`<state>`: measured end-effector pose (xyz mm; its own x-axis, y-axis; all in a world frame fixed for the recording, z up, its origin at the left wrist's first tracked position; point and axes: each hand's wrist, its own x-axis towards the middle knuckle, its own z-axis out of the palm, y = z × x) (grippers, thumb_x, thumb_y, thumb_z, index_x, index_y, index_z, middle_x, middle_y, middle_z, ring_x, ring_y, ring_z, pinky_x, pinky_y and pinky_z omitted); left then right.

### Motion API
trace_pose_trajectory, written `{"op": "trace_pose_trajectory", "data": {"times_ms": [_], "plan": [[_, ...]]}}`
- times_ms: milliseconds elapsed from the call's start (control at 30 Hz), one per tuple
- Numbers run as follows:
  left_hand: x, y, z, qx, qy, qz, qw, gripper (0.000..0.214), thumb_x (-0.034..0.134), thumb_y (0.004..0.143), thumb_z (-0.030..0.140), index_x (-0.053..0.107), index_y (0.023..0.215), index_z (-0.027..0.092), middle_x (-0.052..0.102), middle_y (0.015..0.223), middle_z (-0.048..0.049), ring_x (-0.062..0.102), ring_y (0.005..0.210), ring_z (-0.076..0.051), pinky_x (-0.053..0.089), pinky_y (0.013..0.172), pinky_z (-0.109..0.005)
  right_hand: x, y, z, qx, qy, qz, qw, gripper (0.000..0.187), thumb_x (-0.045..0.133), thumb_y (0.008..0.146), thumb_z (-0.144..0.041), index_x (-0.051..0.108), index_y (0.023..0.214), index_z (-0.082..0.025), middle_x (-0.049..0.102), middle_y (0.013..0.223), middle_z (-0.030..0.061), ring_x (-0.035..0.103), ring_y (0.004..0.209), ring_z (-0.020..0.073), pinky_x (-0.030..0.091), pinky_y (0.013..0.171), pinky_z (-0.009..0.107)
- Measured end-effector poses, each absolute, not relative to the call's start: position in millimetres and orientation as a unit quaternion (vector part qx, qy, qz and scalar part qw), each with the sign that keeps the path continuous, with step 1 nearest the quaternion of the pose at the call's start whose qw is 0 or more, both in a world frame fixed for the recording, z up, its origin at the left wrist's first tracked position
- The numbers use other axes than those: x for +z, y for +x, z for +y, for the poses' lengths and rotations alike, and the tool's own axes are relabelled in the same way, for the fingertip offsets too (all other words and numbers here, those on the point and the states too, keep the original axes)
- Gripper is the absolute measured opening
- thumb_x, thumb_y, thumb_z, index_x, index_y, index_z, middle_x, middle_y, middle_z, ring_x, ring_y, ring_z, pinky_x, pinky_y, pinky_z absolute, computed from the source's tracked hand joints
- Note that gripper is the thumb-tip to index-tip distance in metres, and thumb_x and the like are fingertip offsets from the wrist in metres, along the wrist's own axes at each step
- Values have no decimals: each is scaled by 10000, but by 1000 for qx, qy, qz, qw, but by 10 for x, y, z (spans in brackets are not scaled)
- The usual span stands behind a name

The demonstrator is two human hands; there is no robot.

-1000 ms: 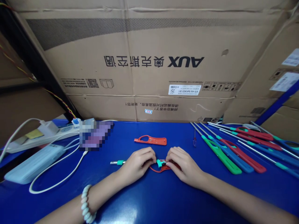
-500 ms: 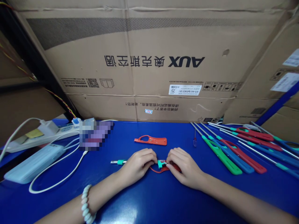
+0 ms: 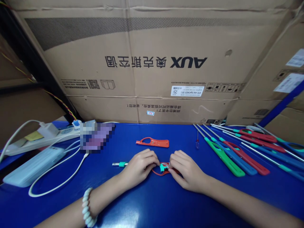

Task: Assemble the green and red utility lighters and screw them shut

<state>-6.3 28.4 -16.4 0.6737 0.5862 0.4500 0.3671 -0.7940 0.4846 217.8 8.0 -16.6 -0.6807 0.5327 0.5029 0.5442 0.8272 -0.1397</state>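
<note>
An opened red stick lighter (image 3: 156, 173) lies on the blue table in front of me, its inner parts exposed. Its green trigger (image 3: 162, 167) and thin white wires show between my hands. My left hand (image 3: 142, 164) is closed on the lighter's front part, fingertips beside the trigger; the metal tube (image 3: 116, 164) sticks out to the left of it. Over the handle end, my right hand (image 3: 187, 169) is closed, thumb and fingers pinching close to the wires and a small black part. What exactly its fingertips grip is partly hidden. Beyond my hands lies a loose red half-shell (image 3: 161, 143).
At right lie several stick lighters, among them a green one (image 3: 224, 158) and a blue one (image 3: 241, 163). A small screwdriver (image 3: 197, 144) lies left of them. At left are a light-blue power bank (image 3: 33, 166), cables and a power strip (image 3: 54, 136). A cardboard box (image 3: 142, 38) stands behind.
The view has shifted very slightly. My right fingertips have moved a little at the lighter's inner parts; my left hand keeps its hold.
</note>
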Motion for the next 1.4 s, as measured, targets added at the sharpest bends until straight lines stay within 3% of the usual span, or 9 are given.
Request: {"op": "trace_pose_trajectory", "data": {"times_ms": [400,800,1067,1400], "plan": [[-202,-61,278,301,900,278,148,218,438,942,106,637,872,161,603,821,-46,545,767,-164,446,696,-262,-168,2178,63,-117,-258,-934,218,250,391,903,-112,573,737,-149,505,697,69,390,672,200,329,621,335],[-196,-74,276,283,916,271,91,218,427,965,138,626,875,151,597,811,-43,532,745,-161,431,671,-256,-15,2311,127,45,-256,-948,181,228,379,918,-108,599,876,-154,576,816,69,484,740,176,407,732,314],[-157,-40,244,195,952,212,-100,320,298,1019,205,613,1029,152,525,790,-37,481,692,-169,414,639,-285,-26,2315,162,44,-246,-948,196,280,359,977,-161,617,871,-150,588,799,74,488,725,176,420,698,295],[-239,-40,306,211,949,219,-87,335,307,1019,248,614,925,150,501,767,-27,447,675,-165,380,605,-273,-122,2297,172,101,-276,-926,239,196,440,950,-167,609,851,-162,602,796,57,498,710,165,408,676,293]]}}
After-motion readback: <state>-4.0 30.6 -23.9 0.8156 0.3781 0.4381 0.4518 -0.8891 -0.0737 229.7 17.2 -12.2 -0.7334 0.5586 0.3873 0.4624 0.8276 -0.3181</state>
